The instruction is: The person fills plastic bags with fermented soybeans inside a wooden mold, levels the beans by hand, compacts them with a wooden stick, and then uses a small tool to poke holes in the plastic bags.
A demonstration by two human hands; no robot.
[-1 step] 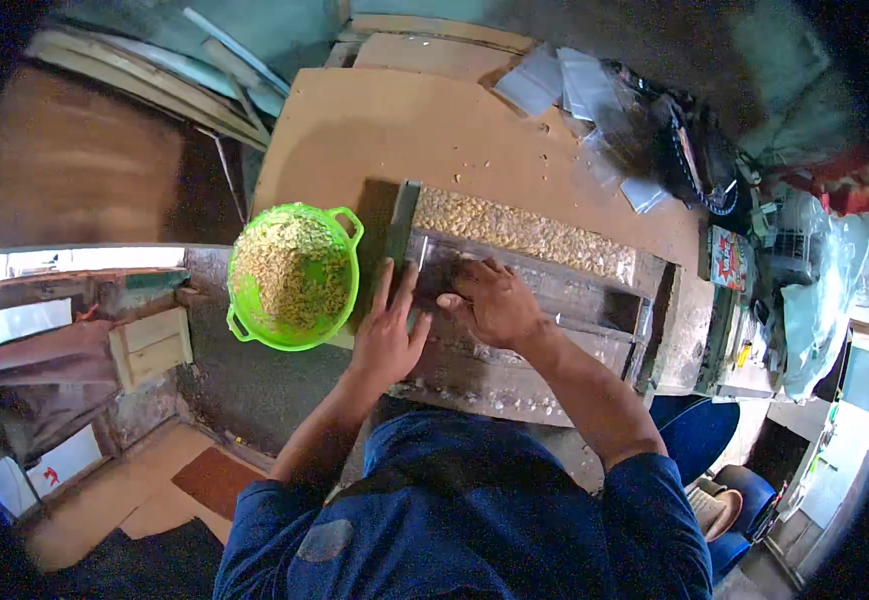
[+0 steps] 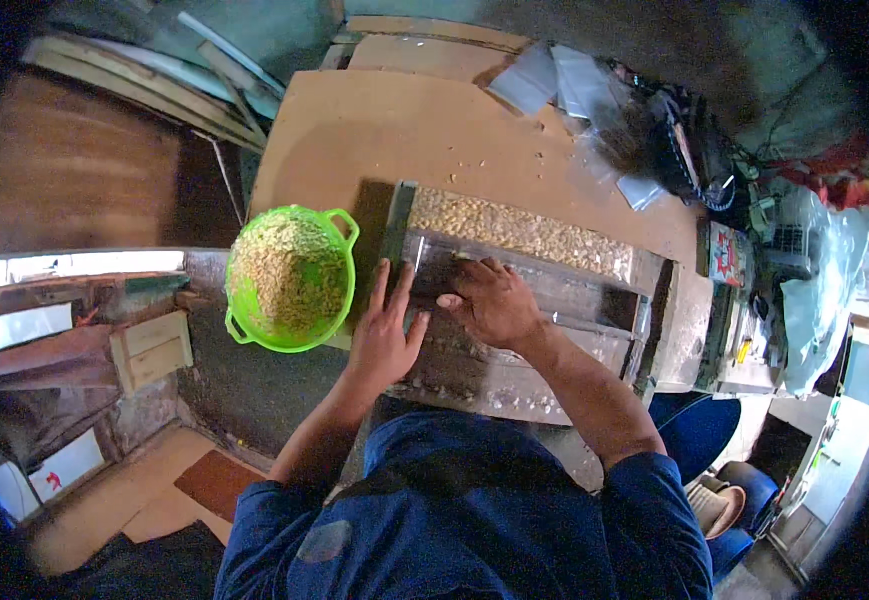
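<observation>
Before me lies a wooden trough-like frame (image 2: 544, 275) with a dark sloping board. A bed of pale, bean-sized pieces (image 2: 514, 230) fills its far compartment. My left hand (image 2: 384, 335) rests at the frame's left edge, fingers stretched and apart, holding nothing. On the dark board, my right hand (image 2: 499, 305) lies palm down with bent fingers and the thumb toward the left hand. A pale speck shows by its fingertips; what is under them is hidden. To the left stands a bright green two-handled plastic basket (image 2: 299, 345), heaped with pale flakes (image 2: 289, 275).
The frame sits on a tan tabletop (image 2: 354, 130) with scattered crumbs. Clear plastic bags (image 2: 529, 82) and a dark tangled bundle (image 2: 679, 135) lie at the far right. Wooden planks (image 2: 144, 85) lean at the far left. A blue barrel (image 2: 694, 430) stands at my right.
</observation>
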